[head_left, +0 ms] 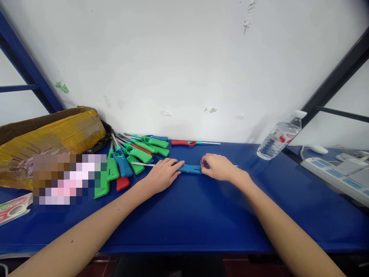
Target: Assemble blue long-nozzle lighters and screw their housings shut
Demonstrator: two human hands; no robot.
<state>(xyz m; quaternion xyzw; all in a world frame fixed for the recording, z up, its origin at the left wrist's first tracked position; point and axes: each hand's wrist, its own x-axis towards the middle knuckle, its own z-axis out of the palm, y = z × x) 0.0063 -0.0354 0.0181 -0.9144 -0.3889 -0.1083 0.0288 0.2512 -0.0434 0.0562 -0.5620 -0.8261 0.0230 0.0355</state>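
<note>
A blue gas lighter point(190, 168) with a long metal tube lies across the blue table in front of me. My left hand point(164, 175) is closed over its trigger part, which it hides, and the tube sticks out to the left. At the handle's right end, my right hand point(217, 166) is closed in a pinch. A small purplish bit shows at its fingertips, and a thin rod end peeks out on its far side; I cannot make out what it holds. Left of my left hand lies a pile of green, blue and red lighters point(139, 152).
A red lighter point(184, 142) lies by the wall. At the right stand a tilted-looking water bottle point(278, 136) and a white power strip point(336, 177). A taped cardboard box point(57, 130) and a printed card point(14, 207) are at the left, beside a blurred patch.
</note>
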